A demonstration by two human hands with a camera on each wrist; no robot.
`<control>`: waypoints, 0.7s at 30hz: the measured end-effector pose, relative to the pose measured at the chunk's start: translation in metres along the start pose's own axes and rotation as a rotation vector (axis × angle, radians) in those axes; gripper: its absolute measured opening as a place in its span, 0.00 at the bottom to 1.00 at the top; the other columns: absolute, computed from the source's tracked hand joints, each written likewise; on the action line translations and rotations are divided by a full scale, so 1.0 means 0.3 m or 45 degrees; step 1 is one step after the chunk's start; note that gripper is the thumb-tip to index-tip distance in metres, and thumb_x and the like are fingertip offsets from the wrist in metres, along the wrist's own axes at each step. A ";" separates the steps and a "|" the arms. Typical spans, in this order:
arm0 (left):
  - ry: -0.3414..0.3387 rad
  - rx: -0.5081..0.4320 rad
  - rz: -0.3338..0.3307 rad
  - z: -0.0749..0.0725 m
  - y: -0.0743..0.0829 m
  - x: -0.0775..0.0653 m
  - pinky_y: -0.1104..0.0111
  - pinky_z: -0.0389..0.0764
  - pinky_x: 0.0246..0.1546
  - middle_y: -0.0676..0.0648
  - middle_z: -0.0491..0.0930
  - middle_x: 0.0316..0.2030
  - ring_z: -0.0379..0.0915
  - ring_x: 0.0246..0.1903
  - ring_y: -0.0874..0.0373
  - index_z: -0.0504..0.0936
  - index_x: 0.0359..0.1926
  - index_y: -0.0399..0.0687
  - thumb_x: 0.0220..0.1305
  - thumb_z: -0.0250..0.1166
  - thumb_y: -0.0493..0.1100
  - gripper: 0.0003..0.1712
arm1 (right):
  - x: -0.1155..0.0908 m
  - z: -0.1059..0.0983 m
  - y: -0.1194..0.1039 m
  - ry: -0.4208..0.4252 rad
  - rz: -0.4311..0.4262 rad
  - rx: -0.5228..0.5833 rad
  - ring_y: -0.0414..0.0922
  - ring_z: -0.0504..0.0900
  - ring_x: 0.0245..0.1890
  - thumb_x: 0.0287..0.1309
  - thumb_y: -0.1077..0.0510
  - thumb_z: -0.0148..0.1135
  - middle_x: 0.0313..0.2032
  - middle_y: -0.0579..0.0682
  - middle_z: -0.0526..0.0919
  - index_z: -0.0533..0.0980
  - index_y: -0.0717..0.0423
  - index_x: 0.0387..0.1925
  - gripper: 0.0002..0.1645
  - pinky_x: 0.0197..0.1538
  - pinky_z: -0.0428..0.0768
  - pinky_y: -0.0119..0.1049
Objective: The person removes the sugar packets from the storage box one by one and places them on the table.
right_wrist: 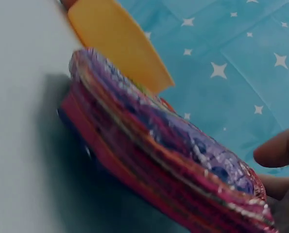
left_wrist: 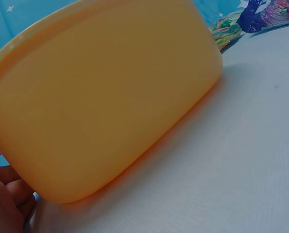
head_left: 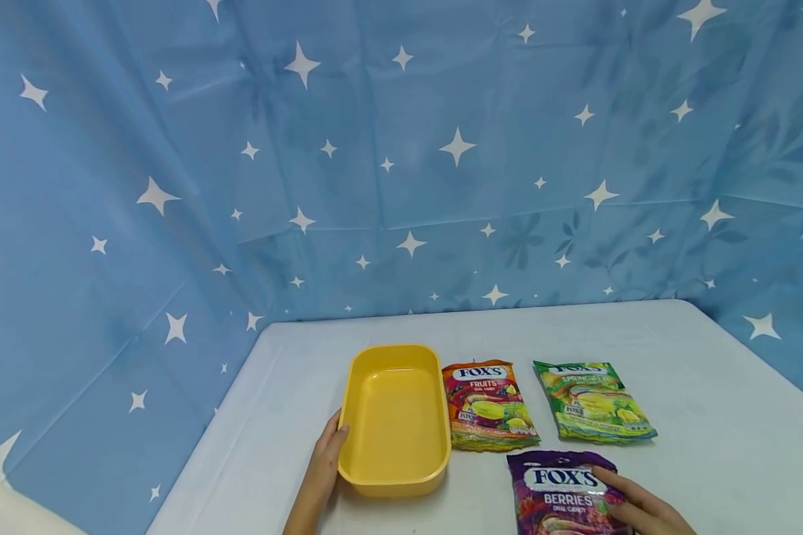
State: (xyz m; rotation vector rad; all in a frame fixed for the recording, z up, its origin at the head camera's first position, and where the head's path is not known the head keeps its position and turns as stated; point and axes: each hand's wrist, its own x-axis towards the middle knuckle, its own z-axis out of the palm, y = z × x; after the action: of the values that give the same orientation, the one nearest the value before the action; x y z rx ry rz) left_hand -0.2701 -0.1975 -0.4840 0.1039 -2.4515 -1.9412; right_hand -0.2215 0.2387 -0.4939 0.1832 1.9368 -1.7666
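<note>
A yellow plastic tub (head_left: pixel 396 423) stands on the table, with its side wall (left_wrist: pixel 105 102) filling much of the left wrist view. My left hand (head_left: pixel 326 449) grips the tub's left side, thumb over the rim. At the front right lies a purple bag of Fox's Berries candy (head_left: pixel 562 494), its crinkled edge (right_wrist: pixel 149 150) close in the right wrist view. My right hand (head_left: pixel 645 509) reaches over the bag's right side with extended fingers touching it. In the right wrist view one digit (right_wrist: pixel 280 148) hangs above the wrapper; the rest of that hand is mostly cut off.
An orange Fox's Fruits candy bag (head_left: pixel 488 407) lies against the tub's right side. Farther right is a green Fox's candy bag (head_left: pixel 594 403). The white table (head_left: pixel 696 386) ends at a blue star-patterned curtain (head_left: pixel 408 186) behind and along the sides.
</note>
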 end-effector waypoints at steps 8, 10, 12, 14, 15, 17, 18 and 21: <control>-0.016 -0.012 0.019 0.005 0.001 0.001 0.45 0.47 0.66 0.37 0.49 0.69 0.41 0.68 0.39 0.50 0.69 0.39 0.69 0.43 0.56 0.36 | 0.022 0.014 0.003 0.199 0.000 -0.512 0.45 0.75 0.34 0.57 0.58 0.56 0.42 0.61 0.74 0.54 0.67 0.64 0.37 0.39 0.81 0.44; -0.014 -0.014 0.021 0.006 0.002 0.003 0.45 0.47 0.66 0.37 0.49 0.69 0.41 0.68 0.39 0.50 0.69 0.39 0.69 0.43 0.56 0.36 | 0.032 0.011 0.005 0.214 0.011 -0.583 0.45 0.75 0.33 0.56 0.59 0.56 0.41 0.59 0.74 0.55 0.68 0.63 0.37 0.38 0.81 0.43; -0.005 -0.012 0.016 0.008 0.003 0.004 0.45 0.47 0.66 0.37 0.49 0.69 0.41 0.68 0.39 0.50 0.69 0.40 0.68 0.43 0.56 0.36 | 0.040 0.010 0.008 0.229 0.032 -0.616 0.45 0.75 0.32 0.55 0.60 0.57 0.41 0.59 0.74 0.56 0.67 0.63 0.37 0.38 0.81 0.43; 0.006 -0.002 0.004 0.011 0.005 0.005 0.45 0.46 0.66 0.37 0.50 0.69 0.42 0.68 0.39 0.51 0.69 0.40 0.68 0.44 0.56 0.36 | 0.046 0.008 0.012 0.240 0.044 -0.634 0.46 0.75 0.33 0.54 0.59 0.58 0.42 0.62 0.74 0.56 0.66 0.63 0.37 0.38 0.81 0.44; 0.010 0.002 -0.005 0.013 0.005 0.006 0.45 0.46 0.66 0.37 0.50 0.69 0.42 0.68 0.39 0.51 0.69 0.40 0.68 0.44 0.57 0.36 | 0.048 0.005 0.015 0.237 0.037 -0.641 0.46 0.75 0.34 0.54 0.59 0.58 0.43 0.64 0.73 0.57 0.66 0.63 0.37 0.38 0.81 0.45; 0.018 0.007 -0.016 0.018 0.007 0.007 0.44 0.46 0.66 0.37 0.50 0.69 0.42 0.68 0.39 0.52 0.69 0.40 0.68 0.44 0.56 0.36 | 0.048 -0.002 0.018 0.238 0.008 -0.674 0.47 0.76 0.35 0.54 0.59 0.58 0.46 0.67 0.71 0.58 0.66 0.62 0.36 0.39 0.81 0.47; 0.019 0.007 -0.021 0.020 0.007 0.008 0.44 0.46 0.66 0.37 0.50 0.69 0.42 0.68 0.39 0.52 0.69 0.40 0.68 0.44 0.57 0.36 | 0.048 -0.005 0.021 0.240 -0.006 -0.684 0.47 0.76 0.35 0.54 0.59 0.58 0.47 0.68 0.70 0.59 0.66 0.62 0.36 0.39 0.81 0.48; 0.017 0.003 -0.022 0.022 0.004 0.007 0.44 0.45 0.66 0.37 0.50 0.69 0.42 0.68 0.38 0.51 0.69 0.40 0.68 0.44 0.57 0.36 | 0.045 -0.015 0.030 0.229 -0.053 -0.736 0.47 0.76 0.36 0.55 0.58 0.58 0.49 0.70 0.68 0.60 0.67 0.61 0.34 0.39 0.81 0.48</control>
State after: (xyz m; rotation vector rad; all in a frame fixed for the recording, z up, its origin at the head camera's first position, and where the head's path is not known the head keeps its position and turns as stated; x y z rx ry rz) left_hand -0.2725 -0.1910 -0.4845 0.1378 -2.4530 -1.9373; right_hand -0.2304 0.2412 -0.5080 0.0989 2.5051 -1.1748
